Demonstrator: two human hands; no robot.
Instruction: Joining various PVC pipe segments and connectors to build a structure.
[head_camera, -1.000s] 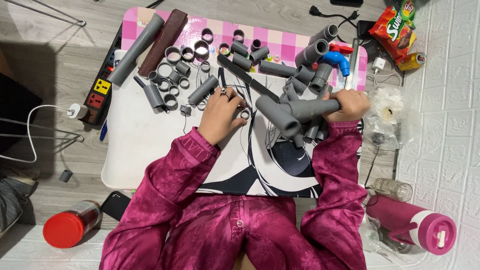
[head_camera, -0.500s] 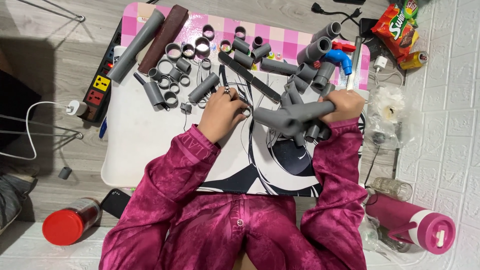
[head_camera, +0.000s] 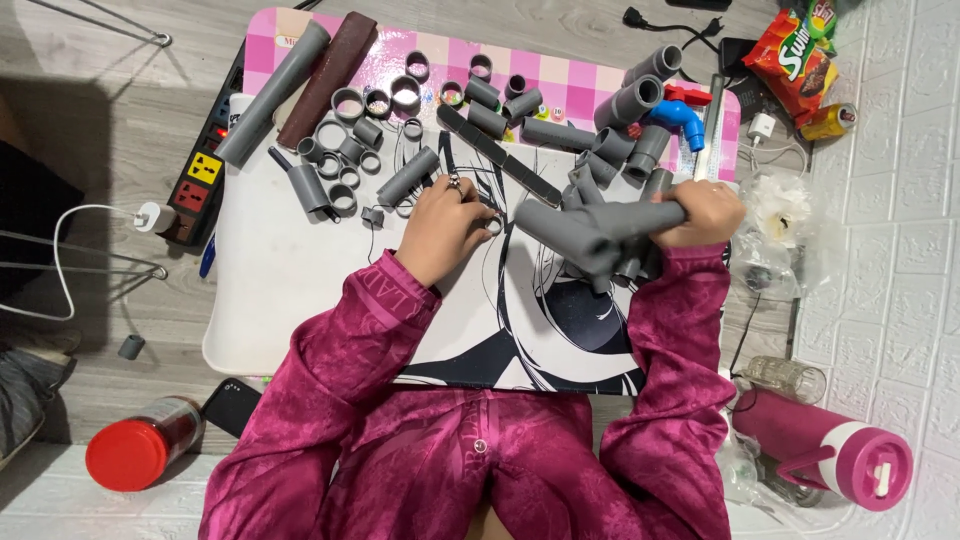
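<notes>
My right hand (head_camera: 708, 212) wraps shut around one end of a branching grey plastic pipe assembly (head_camera: 590, 232), several smooth round tubes joined at elbow and tee fittings. Its long axis lies nearly level across the table, running from that grip toward my left, with the open thick end pointing at my other hand. My left hand (head_camera: 445, 228) rests knuckles-up just beside that open end, its fingers curled down onto the low white table (head_camera: 270, 290) over what looks like a small grey ring; whether it is truly pinched I cannot tell. The left hand is the nearer one to the loose parts.

Beyond the left hand lie short grey plastic pipe offcuts and rings (head_camera: 350, 155), matte and cut square, scattered on the pink checked mat (head_camera: 560, 75). A long grey pipe (head_camera: 275, 95) and a dark brown pipe (head_camera: 328, 78) lie slantwise at the table's far left corner. Behind the assembly sits a glossy blue plastic elbow fitting (head_camera: 680, 120). On the floor at my right stands a magenta bottle with a white lid (head_camera: 825, 450); at my left, a red-capped jar (head_camera: 135, 455).
</notes>
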